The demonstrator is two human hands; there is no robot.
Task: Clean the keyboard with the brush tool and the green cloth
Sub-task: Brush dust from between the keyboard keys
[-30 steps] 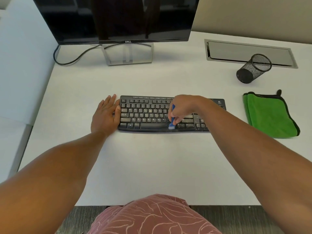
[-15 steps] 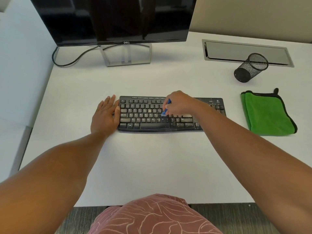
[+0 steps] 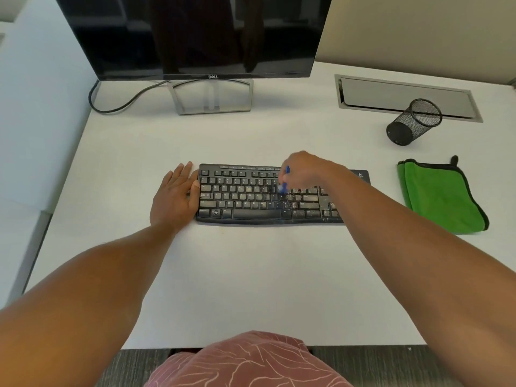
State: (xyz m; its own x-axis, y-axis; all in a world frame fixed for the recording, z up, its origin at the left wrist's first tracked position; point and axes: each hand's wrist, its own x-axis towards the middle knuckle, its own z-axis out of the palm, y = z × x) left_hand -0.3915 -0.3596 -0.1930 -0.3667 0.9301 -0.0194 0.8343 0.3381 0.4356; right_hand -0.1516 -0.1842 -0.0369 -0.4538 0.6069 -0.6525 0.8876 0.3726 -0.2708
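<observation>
White surface fills the head view, walled by pale partitions, with a dark monitor at the back and its cable looping off the left of the stand.

Centre of the surface is the black keyboard. The left hand lies flat and spread against its left end, thumb touching the edge, pinning it in place. The right hand is curled over the upper middle rows, pinching a blue brush whose tip points down at the keys. The green cloth sits folded well apart to the right, untouched, so the wiping step is judged not yet begun. A mesh cup stands tilted behind it, beside a metal hatch set into the surface.

Pale specks sit thick on the keys right of the brush and along the front edge. The main risk as I judge it: hard flicks could scatter that grit onto the surface or drive it down between keys rather than off them. A steep, heavy stroke might also catch a keycap and lever it loose. If the left hand eases off, the keyboard could skid to the left under the strokes.

Bristles are blurred, so whether they touch the keys is hard to say; probably they do. The right forearm covers the number pad and the keyboard's right end, hiding how much dirt lies there. How the fingers sit on the brush handle is hidden by the back of the hand.
</observation>
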